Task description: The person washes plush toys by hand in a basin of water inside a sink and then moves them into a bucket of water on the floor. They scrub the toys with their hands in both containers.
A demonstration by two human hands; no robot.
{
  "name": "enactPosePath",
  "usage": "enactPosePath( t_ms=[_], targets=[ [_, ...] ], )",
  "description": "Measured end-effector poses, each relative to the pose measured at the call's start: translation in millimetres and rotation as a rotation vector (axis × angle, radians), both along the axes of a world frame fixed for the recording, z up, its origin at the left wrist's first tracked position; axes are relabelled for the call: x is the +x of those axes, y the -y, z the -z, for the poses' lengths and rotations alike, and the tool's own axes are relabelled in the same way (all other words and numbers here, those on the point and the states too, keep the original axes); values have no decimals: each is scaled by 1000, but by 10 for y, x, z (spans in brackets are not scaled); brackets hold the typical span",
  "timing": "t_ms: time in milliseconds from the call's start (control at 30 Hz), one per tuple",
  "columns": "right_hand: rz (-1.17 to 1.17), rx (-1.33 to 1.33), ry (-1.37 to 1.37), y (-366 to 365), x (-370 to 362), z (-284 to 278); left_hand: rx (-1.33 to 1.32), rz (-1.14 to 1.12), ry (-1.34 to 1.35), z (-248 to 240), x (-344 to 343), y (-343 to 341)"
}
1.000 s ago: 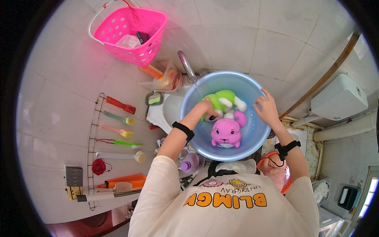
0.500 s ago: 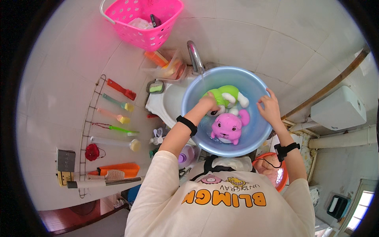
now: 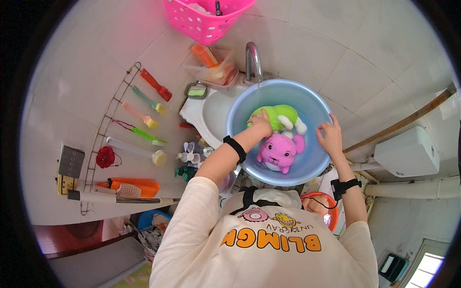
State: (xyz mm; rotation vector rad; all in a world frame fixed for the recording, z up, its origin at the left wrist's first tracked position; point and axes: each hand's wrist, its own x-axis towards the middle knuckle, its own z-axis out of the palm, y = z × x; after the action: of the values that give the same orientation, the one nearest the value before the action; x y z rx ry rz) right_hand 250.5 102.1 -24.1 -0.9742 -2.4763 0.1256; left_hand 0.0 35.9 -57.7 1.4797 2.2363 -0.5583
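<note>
Head view: the left hand (image 3: 260, 124) lies on the green toy (image 3: 281, 114), grip unclear; the right hand (image 3: 330, 136), fingers loosely apart, touches the basin (image 3: 309, 161). The pink toy (image 3: 278, 151) sits inside too. Lopsided pressing could tip the basin, its footing hidden.

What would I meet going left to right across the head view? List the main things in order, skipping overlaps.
Dark grey block → red flower-shaped item → soap dish → pink plush toy → right hand → white tank.
</note>
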Motion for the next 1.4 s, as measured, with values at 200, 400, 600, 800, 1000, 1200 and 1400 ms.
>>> enactPosePath(
  t_ms=[200,400,600,800,1000,1200,1400],
  targets=[
    [2,15,31,11,24,24,-60,-45,87,217,-156,-100],
    [-11,27,48,-26,-35,36,20,-50,315,738,-555,-166],
    [-6,39,44,-12,-11,73,-112,179,206,547,-478,-220],
    [-9,36,53,-13,15,92,117,-6,243,302,-394,-14],
    [-6,10,95,4,0,59,167,-48,259,326,-385,22],
    [-17,16,70,18,6,68,63,-68,292,207,-339,32],
    [-25,31,48,-4,18,95,45,-178,230,242,-276,27]
  ],
)
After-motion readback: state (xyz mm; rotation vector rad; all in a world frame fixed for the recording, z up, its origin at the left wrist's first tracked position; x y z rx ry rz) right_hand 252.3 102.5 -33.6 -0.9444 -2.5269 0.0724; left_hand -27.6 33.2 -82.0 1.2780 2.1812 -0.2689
